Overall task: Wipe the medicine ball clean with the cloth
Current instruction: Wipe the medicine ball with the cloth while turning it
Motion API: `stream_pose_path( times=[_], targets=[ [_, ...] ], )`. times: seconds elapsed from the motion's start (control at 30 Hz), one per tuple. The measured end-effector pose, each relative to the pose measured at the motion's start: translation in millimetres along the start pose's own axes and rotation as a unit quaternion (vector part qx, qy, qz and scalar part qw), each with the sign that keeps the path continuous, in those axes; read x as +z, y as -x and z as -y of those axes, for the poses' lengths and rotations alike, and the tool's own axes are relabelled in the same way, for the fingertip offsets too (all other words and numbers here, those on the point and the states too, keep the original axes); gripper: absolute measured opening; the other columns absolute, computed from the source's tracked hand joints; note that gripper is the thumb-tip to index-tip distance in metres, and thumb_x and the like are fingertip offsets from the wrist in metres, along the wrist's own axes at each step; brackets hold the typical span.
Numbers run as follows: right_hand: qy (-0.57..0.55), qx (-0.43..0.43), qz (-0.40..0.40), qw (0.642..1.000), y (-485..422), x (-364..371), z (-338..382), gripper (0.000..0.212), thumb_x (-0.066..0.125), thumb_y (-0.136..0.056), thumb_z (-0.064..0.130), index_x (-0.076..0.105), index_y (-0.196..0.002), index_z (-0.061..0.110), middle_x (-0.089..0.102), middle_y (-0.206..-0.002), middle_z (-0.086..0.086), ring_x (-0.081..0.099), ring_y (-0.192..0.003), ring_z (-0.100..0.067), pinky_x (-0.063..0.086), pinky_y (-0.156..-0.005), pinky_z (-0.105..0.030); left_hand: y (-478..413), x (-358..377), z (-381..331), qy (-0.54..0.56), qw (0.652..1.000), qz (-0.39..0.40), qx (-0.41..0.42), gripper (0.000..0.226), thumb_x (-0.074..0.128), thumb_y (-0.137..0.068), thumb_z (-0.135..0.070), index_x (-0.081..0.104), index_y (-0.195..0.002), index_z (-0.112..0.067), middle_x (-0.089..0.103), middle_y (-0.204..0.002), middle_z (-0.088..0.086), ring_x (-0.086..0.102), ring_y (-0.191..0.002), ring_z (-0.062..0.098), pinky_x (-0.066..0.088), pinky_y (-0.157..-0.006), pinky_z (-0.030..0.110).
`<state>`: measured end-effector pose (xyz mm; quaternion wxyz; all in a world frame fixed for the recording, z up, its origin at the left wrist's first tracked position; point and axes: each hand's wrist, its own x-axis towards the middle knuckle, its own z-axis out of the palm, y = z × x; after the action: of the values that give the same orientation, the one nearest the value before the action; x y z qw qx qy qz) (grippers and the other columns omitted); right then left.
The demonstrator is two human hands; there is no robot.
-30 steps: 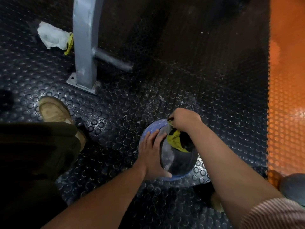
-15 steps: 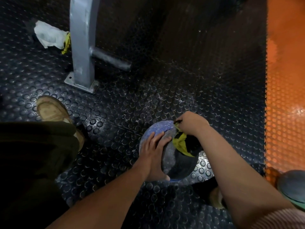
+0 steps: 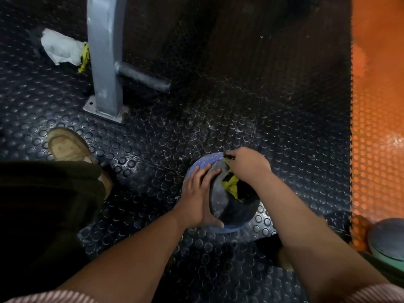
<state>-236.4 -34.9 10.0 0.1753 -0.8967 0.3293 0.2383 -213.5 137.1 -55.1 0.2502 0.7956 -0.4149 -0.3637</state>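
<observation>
Studded black floor [image 3: 240, 95], left hand [image 3: 197, 200] still flat on medicine ball [image 3: 232, 207], right hand [image 3: 249, 166] still gripping cloth [image 3: 231, 185]

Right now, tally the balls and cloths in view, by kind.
Medicine balls: 2 (blue-black medicine ball being wiped, green-rimmed ball at right edge)
Cloths: 2 (yellow-black cloth in right hand, white-yellow rag by grey post)
Total: 4

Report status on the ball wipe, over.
Left hand flat on the medicine ball, steadying it. Right hand grips the cloth against the ball's top. Ball on the studded floor; metal post stands apart, nothing blocking.
</observation>
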Motion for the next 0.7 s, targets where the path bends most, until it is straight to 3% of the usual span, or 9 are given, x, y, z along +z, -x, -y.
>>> stream_pose_path(
  times=[0.2,0.33,0.43,0.5,0.6,0.7],
  targets=[
    [0.005,-0.022,-0.002,1.000,47,12,1,0.039,0.042,-0.094,0.020,0.056,-0.128,0.033,0.058,-0.118,-0.004,0.058,-0.099,-0.029,0.047,-0.074,-0.033,-8,-9,5,0.028,1.000,0.007,0.013,0.135,0.091,-0.049,-0.055,0.002,-0.149,-0.038,-0.010,-0.157,-0.007,-0.012,-0.144,0.009,-0.005,-0.118,0.041],
    [0.039,0.034,-0.010,0.999,40,9,9,0.026,0.047,-0.090,0.016,0.066,-0.107,0.023,0.058,-0.087,-0.002,0.050,-0.074,-0.024,0.043,-0.063,-0.029,-2,0,9,0.019,0.999,0.001,0.026,0.128,0.072,-0.040,-0.077,0.000,-0.142,-0.045,-0.011,-0.157,-0.008,-0.015,-0.143,0.009,-0.002,-0.120,0.050],
    [0.015,0.065,-0.019,0.998,14,-2,16,0.015,0.048,-0.088,0.010,0.060,-0.096,0.007,0.062,-0.092,-0.008,0.052,-0.075,-0.027,0.043,-0.064,-0.031,2,4,1,-0.045,0.999,0.014,-0.003,0.135,0.084,-0.052,-0.062,-0.008,-0.148,-0.037,-0.014,-0.157,-0.007,-0.018,-0.145,0.016,-0.004,-0.120,0.046],
    [0.004,0.064,-0.002,0.998,0,-7,18,0.008,0.048,-0.089,0.009,0.056,-0.089,0.008,0.064,-0.097,-0.011,0.052,-0.077,-0.027,0.042,-0.066,-0.030,1,1,-1,-0.060,0.998,0.013,-0.014,0.137,0.086,-0.056,-0.057,-0.010,-0.151,-0.032,-0.015,-0.157,-0.008,-0.017,-0.145,0.016,-0.003,-0.119,0.043],
    [0.019,0.038,-0.014,0.999,6,-1,15,0.024,0.045,-0.093,0.013,0.064,-0.107,0.013,0.065,-0.104,-0.009,0.059,-0.087,-0.030,0.040,-0.067,-0.028,-4,-5,6,-0.018,1.000,0.007,0.000,0.136,0.089,-0.052,-0.055,-0.003,-0.150,-0.035,-0.011,-0.158,-0.007,-0.014,-0.145,0.011,-0.004,-0.118,0.040],
    [0.053,0.003,-0.035,0.998,39,17,9,0.031,0.044,-0.093,0.016,0.062,-0.117,0.025,0.063,-0.106,-0.003,0.062,-0.091,-0.027,0.040,-0.063,-0.028,-9,-9,11,0.034,0.999,-0.004,0.038,0.131,0.080,-0.042,-0.070,0.003,-0.144,-0.043,-0.003,-0.158,-0.002,-0.008,-0.143,0.007,0.000,-0.119,0.045]
  ],
)
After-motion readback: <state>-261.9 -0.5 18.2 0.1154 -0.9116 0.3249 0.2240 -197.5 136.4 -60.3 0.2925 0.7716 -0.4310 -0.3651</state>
